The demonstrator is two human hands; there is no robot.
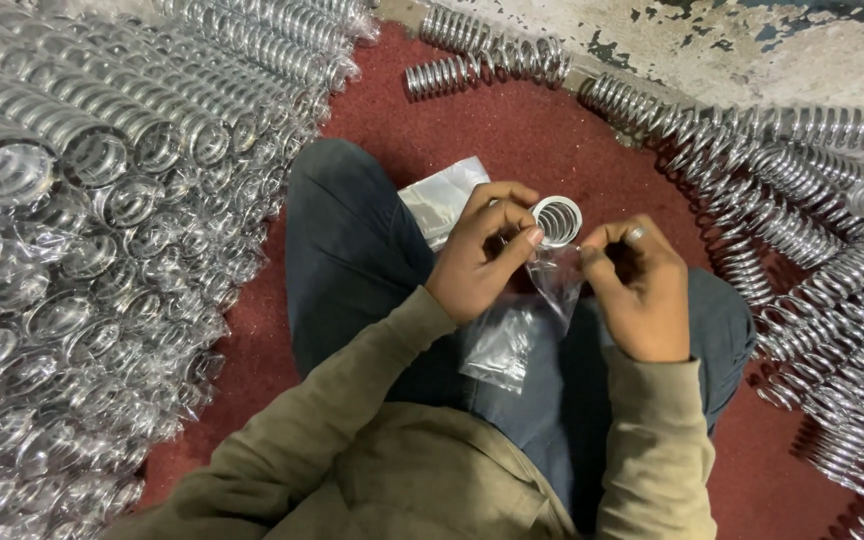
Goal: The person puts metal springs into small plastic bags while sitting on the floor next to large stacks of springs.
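Roughly in the centre of the frame, both hands meet over the person's lap. Left hand [480, 258] has fingers curled and pinched together on the top end of a shiny coil spring [556, 220], thumb and forefinger clamped at its rim. Right hand [638, 284], w/ a ring on one finger, has its fingertips pressed together on the edge of a clear plastic sleeve [522, 325], just beside the spring end. Sleeve hangs down from the hands over dark trousers [352, 260] and looks partly around the spring, but how far in I cannot tell.

Behind the left hand, a small stack of clear bags [442, 195] lies on the red floor [512, 130]. Whole left side of frame is filled w/ a pile of bagged springs [92, 250]. At right side and upper right, bare springs [812, 230] lie loose, and a few more at top centre near the peeling wall [752, 40]. Olive sleeves [352, 400] at the bottom.
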